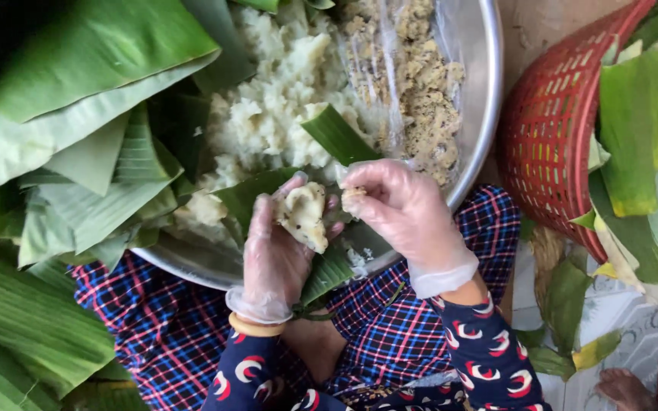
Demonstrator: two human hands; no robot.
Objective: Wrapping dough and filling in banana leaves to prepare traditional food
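Over the metal bowl's near rim, our gloved left hand cups a dough lump on a leaf strip; our right hand pinches filling beside it.

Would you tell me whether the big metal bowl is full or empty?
Partly full. The metal bowl holds white sticky rice and a crumbly yellowish filling under plastic, while bare metal shows along its right wall.
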